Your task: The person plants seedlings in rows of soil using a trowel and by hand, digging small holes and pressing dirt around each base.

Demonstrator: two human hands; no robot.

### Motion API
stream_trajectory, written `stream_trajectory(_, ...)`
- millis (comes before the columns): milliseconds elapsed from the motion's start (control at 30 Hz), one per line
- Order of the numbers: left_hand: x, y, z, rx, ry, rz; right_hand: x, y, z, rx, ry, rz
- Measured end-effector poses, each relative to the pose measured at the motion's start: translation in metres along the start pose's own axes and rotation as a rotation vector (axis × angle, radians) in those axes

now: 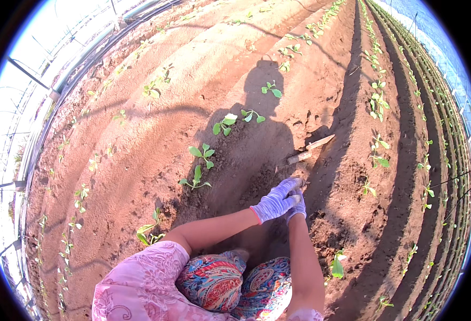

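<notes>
My left hand (277,200), in a purple-and-white knit glove, overlaps my right hand (297,206), gloved alike, above the soil. Their fingertips meet; whether something small lies between them cannot be seen. Just beyond them a hand tool with a pale handle and a flat blade (320,142) lies on the soil. Left of the hands, leafy seedlings (196,180) stand in the ground, with another green seedling (224,124) farther up. A single seedling (337,265) grows to the lower right, beside loosened dark soil.
Long soil ridges with rows of seedlings (378,105) run away to the upper right, with shaded furrows (402,160) between them. Dark pipes or hoses (78,66) edge the bed on the left, beside metal framing. My knees in patterned cloth (215,281) are close below my hands.
</notes>
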State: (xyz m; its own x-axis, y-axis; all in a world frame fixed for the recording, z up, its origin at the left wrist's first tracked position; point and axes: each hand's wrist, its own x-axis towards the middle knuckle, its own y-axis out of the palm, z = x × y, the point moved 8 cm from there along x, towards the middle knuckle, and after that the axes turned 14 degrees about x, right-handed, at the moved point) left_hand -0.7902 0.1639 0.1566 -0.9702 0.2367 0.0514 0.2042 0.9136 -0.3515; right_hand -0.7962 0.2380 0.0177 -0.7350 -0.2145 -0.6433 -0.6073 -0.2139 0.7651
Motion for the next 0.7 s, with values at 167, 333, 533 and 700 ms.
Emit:
stream_trajectory(167,-0.03,-0.021,0.024,0.128,0.112,-0.141,-0.042,0.046,-0.014,-0.714,-0.431,-0.02)
stream_trajectory(333,-0.036,0.017,-0.024,-0.338,0.031,-0.033,-0.005,-0.056,-0.001,0.004,-0.345,0.099)
stream_trajectory(533,-0.059,0.031,0.014,0.02,0.23,0.123,-0.105,0.011,0.018,-0.11,-0.651,-0.152)
stream_trajectory(700,-0.055,0.006,0.073,0.558,-0.142,0.205,-0.133,0.057,0.064,0.097,-0.737,0.063)
